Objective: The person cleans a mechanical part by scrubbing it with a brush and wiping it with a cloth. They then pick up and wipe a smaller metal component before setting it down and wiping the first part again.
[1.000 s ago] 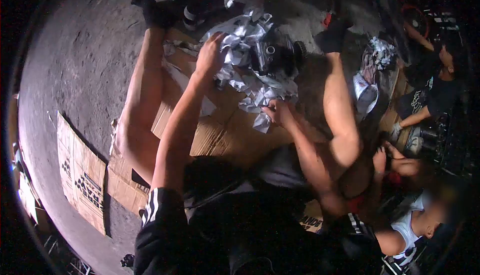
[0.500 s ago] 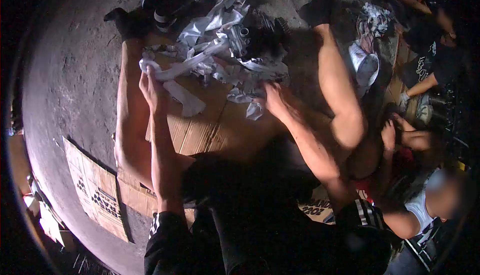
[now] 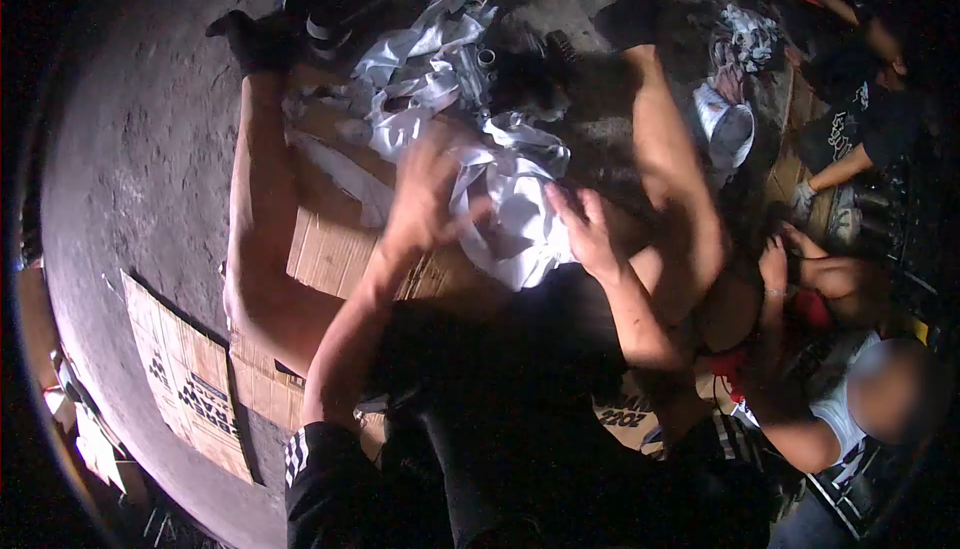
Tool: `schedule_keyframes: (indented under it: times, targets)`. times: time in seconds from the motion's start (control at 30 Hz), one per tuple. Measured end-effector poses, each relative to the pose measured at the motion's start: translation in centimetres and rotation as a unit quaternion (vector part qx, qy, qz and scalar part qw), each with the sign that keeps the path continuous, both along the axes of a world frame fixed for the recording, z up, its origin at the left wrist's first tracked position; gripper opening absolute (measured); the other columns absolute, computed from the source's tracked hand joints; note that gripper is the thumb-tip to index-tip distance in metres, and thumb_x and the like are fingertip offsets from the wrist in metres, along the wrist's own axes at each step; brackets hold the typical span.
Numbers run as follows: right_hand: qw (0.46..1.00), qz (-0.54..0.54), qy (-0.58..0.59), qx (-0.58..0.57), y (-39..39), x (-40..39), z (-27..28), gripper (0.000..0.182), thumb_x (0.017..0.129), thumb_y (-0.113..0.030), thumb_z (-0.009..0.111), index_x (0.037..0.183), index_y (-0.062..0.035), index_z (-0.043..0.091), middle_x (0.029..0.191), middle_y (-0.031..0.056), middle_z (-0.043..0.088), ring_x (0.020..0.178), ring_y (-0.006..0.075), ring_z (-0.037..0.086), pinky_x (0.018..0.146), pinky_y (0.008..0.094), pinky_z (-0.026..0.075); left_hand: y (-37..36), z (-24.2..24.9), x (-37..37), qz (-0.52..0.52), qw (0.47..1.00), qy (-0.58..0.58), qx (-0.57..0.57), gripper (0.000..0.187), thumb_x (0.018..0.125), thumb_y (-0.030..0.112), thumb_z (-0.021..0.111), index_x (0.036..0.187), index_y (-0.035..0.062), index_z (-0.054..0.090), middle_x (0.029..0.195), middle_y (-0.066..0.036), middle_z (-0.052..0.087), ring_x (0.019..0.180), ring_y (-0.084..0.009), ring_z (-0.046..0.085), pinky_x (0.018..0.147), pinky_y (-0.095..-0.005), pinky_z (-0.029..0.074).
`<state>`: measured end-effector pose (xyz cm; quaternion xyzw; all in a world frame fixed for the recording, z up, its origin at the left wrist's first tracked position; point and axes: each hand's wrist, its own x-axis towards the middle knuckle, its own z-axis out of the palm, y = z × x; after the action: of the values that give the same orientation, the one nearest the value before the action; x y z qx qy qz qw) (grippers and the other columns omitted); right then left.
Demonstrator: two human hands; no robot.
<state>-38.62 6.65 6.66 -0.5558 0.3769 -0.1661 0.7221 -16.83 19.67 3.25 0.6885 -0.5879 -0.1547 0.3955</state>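
Crumpled white cloth-like material (image 3: pixel 520 214) lies between my hands, its lower end reaching my lap. My left hand (image 3: pixel 425 194) is over its left side, smeared by motion; its thumb points right, but I cannot make out whether the fingers hold anything. At the right edge of the material is my right hand (image 3: pixel 588 234), fingers extended and apart, with nothing visibly gripped. More white strips (image 3: pixel 425 44) are heaped beyond, beside a small metal ring (image 3: pixel 486 57). A flat pale strip (image 3: pixel 350 179) rests on the cardboard (image 3: pixel 330 249) left of my left hand.
My bare legs stretch out on both sides. A cardboard piece (image 3: pixel 190 379) lies on the dark floor at left. A white container (image 3: pixel 725 129) and a crumpled cloth (image 3: pixel 750 39) are beyond my right leg. Other people (image 3: pixel 840 419) sit at the right.
My left hand has left the far-left strip and moved right and nearer. My right hand has shifted right and slightly nearer. White material now lies spread between them, closer to my lap.
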Motion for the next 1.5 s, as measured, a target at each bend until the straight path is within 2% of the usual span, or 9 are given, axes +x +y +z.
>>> schedule_keyframes:
  times: [0.1, 0.4, 0.47, 0.6, 0.87, 1.27, 1.33, 1.37, 1.5]
  targets:
    - [0.984, 0.031, 0.074, -0.160, -0.9, -1.0, 1.9, 0.031, 0.096, -0.033, 0.070, 0.103, -0.0022, 0.072, 0.094, 0.0004, 0.070, 0.089, 0.0092, 0.061, 0.083, 0.0265, 0.048, 0.1, -0.4, -6.0, -0.101, 0.992, 0.076, 0.022, 0.092, 0.080, 0.052, 0.078, 0.148, 0.0020, 0.040, 0.144, -0.024, 0.049, 0.137, -0.0407, 0.043, 0.118, -0.0576, 0.024]
    - [0.944, -0.263, -0.182, -0.079, -7.9, -0.4, 9.0, 0.038, 0.101, -0.027, 0.058, 0.130, -0.0024, 0.055, 0.118, 0.0072, 0.062, 0.107, 0.0193, 0.059, 0.092, 0.0359, 0.049, -1.5, -1.2, -9.8, -0.083, 0.958, 0.274, 0.005, 0.029, 0.096, 0.019, 0.059, 0.110, -0.0060, 0.065, 0.121, -0.026, 0.058, 0.107, -0.0450, 0.059, 0.091, -0.0486, 0.050]
    - [0.950, -0.201, -0.230, -0.068, -11.3, -3.1, 7.4, 0.045, 0.100, -0.017, 0.060, 0.140, -0.0016, 0.047, 0.097, 0.0035, 0.054, 0.086, 0.0106, 0.052, 0.074, 0.0302, 0.045, -2.1, 3.4, -7.7, 0.008, 0.904, 0.420, 0.076, 0.021, 0.101, 0.013, 0.054, 0.106, -0.0050, 0.064, 0.108, -0.018, 0.063, 0.090, -0.0255, 0.067, 0.073, -0.0352, 0.054]
    - [0.981, -0.146, -0.082, -0.100, -10.9, -1.0, 10.6, 0.017, 0.092, -0.011, 0.072, 0.104, -0.0032, 0.064, 0.102, 0.0019, 0.063, 0.082, 0.0096, 0.059, 0.079, 0.0249, 0.050, -3.1, 4.5, -1.6, 0.124, 0.903, 0.411, 0.024, 0.016, 0.096, 0.011, 0.063, 0.105, -0.0022, 0.066, 0.077, -0.009, 0.065, 0.083, -0.0169, 0.066, 0.071, -0.0329, 0.053]
    - [0.966, 0.041, 0.174, -0.187, -13.6, -3.9, 6.6, 0.021, 0.099, -0.015, 0.065, 0.103, 0.0034, 0.072, 0.092, 0.0003, 0.072, 0.083, 0.0061, 0.062, 0.077, 0.0237, 0.049, 0.0, 4.8, 5.1, 0.091, 0.989, -0.108, 0.050, 0.044, 0.086, 0.010, 0.067, 0.129, 0.0193, 0.068, 0.141, -0.014, 0.056, 0.127, -0.0375, 0.054, 0.106, -0.0431, 0.045]
    - [0.956, -0.250, -0.058, -0.146, -12.0, -3.2, 10.3, 0.032, 0.101, -0.023, 0.061, 0.116, 0.0044, 0.066, 0.104, 0.0094, 0.072, 0.094, 0.0151, 0.066, 0.087, 0.0322, 0.051, 7.7, -1.0, 10.2, 0.339, 0.934, -0.026, 0.113, 0.054, 0.078, 0.005, 0.073, 0.130, 0.0005, 0.060, 0.123, -0.020, 0.065, 0.116, -0.0383, 0.062, 0.096, -0.0415, 0.050]
    - [0.841, -0.111, 0.109, -0.518, -11.5, -3.1, 6.3, 0.033, 0.101, -0.027, 0.062, 0.115, 0.0031, 0.068, 0.102, 0.0082, 0.072, 0.091, 0.0119, 0.064, 0.083, 0.0283, 0.050, 5.9, -0.4, 8.3, 0.312, 0.944, -0.092, 0.048, 0.058, 0.078, 0.005, 0.074, 0.133, -0.0025, 0.056, 0.129, -0.025, 0.059, 0.121, -0.0407, 0.057, 0.102, -0.0451, 0.046]
    - [0.953, -0.085, 0.152, -0.249, -9.6, -1.8, 7.2, 0.032, 0.102, -0.027, 0.060, 0.113, 0.0013, 0.069, 0.100, 0.0059, 0.073, 0.089, 0.0095, 0.062, 0.078, 0.0251, 0.048, 4.7, -0.1, 6.2, 0.261, 0.962, -0.077, -0.027, 0.065, 0.078, 0.007, 0.076, 0.137, -0.0022, 0.051, 0.133, -0.026, 0.055, 0.125, -0.0416, 0.053, 0.105, -0.0467, 0.043]
    - [0.942, 0.054, 0.045, -0.328, -6.1, 0.6, 9.5, 0.040, 0.102, -0.022, 0.059, 0.129, 0.0073, 0.059, 0.115, 0.0126, 0.070, 0.103, 0.0192, 0.064, 0.096, 0.0303, 0.046, -2.1, 6.3, -2.1, 0.029, 0.991, 0.113, -0.058, 0.094, 0.072, 0.024, 0.088, 0.150, 0.0059, 0.038, 0.155, -0.023, 0.036, 0.144, -0.0432, 0.034, 0.118, -0.0485, 0.030]
